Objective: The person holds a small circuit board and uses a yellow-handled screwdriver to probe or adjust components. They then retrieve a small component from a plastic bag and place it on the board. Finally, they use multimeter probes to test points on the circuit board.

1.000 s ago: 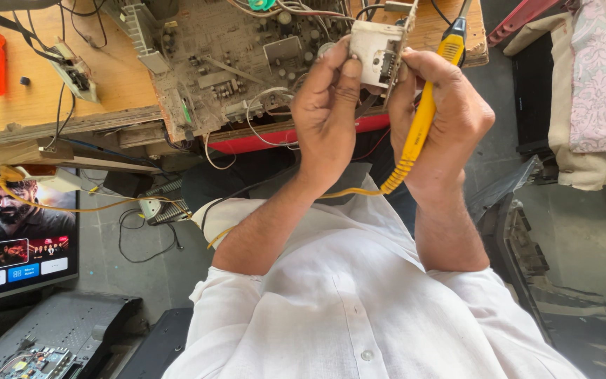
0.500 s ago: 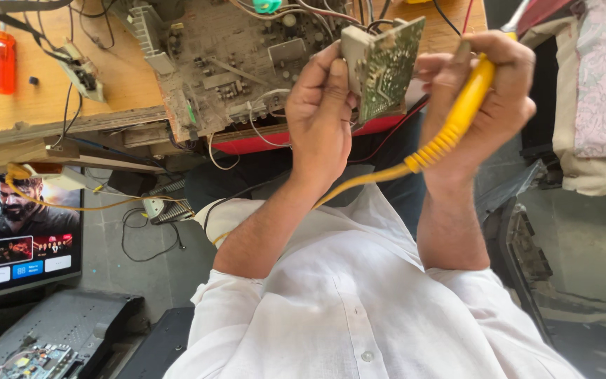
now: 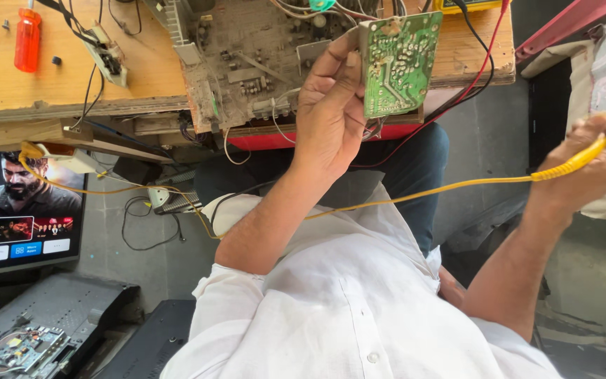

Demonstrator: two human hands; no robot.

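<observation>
Holding up a small green circuit board (image 3: 399,63) in the left hand (image 3: 331,116), fingers pinched on its edge above the wooden surface (image 3: 8,88). Right hand (image 3: 587,165) clenched round a yellow soldering iron (image 3: 576,160), well off to the side. Seemed an inspection step; next called for bringing tip to solder side.

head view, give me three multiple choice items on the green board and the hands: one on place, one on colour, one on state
1. Where does the small green circuit board sit?
A. flat on the floor
B. raised in the left hand
C. on the television screen

2. What colour is the tool handle and cord gripped by the right hand?
A. yellow
B. blue
C. black

3. How are the hands placed?
A. both on the board
B. both empty
C. apart, the right out to the side

Answers: 1 B, fingers pinch the board's edge above the wooden bench; 2 A, coiled grip and cord are yellow; 3 C, a wide gap separates them.
</observation>
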